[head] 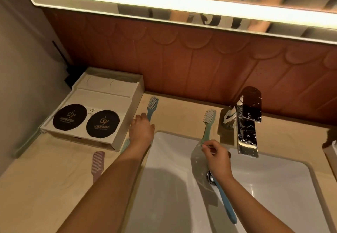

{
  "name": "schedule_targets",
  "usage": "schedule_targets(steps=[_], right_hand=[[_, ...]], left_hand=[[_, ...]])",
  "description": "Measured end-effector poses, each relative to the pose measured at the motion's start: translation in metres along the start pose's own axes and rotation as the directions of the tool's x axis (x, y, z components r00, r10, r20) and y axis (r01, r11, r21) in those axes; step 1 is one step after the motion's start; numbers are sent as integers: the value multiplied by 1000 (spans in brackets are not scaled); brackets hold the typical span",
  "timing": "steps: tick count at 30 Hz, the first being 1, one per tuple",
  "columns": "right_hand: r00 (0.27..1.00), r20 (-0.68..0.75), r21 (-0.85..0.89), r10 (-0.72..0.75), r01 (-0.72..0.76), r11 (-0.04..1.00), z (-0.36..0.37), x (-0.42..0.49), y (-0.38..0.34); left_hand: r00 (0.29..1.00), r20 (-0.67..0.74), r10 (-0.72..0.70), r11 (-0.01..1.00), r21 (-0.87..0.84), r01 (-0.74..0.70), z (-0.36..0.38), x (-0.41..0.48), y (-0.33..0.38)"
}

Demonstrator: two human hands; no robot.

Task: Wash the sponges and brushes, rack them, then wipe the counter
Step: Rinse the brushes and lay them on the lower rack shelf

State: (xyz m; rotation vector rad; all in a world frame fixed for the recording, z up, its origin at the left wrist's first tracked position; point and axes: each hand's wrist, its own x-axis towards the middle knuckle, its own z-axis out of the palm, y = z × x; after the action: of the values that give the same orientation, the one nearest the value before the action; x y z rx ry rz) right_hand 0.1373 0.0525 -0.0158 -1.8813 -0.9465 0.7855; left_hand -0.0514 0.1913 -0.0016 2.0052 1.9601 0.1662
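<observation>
Our right grip (217,157) pinches the green brush (207,125) by its tail at the sink (169,187) edge; so thin a hold could drop it. Left grip (141,130) meets the blue brush (151,108) on the counter (182,108); clamped or not, we cannot tell.

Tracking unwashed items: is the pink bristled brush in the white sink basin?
No, the pink bristled brush lies on the beige counter left of the white sink basin.
</observation>
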Motion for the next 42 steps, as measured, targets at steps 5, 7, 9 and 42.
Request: schedule_targets(steps=[5, 7, 9, 42], right_hand=[[998, -41, 73, -50, 53, 996, -2, -9, -2], [997, -47, 72, -65, 69, 995, -2, -12, -3], [995, -62, 83, -83, 88, 993, -3, -14, -5], [968, -42, 333, 246, -218, 917, -93, -138, 15]], left_hand=[[997, 35, -75, 995, 69, 72, -7, 8, 7], [992, 70, -107, 993, 62, 102, -10, 10, 6], [985, 116, -128, 991, 43, 124, -12, 11, 4], [755, 652, 71, 385, -716, 582, 3, -178, 18]])
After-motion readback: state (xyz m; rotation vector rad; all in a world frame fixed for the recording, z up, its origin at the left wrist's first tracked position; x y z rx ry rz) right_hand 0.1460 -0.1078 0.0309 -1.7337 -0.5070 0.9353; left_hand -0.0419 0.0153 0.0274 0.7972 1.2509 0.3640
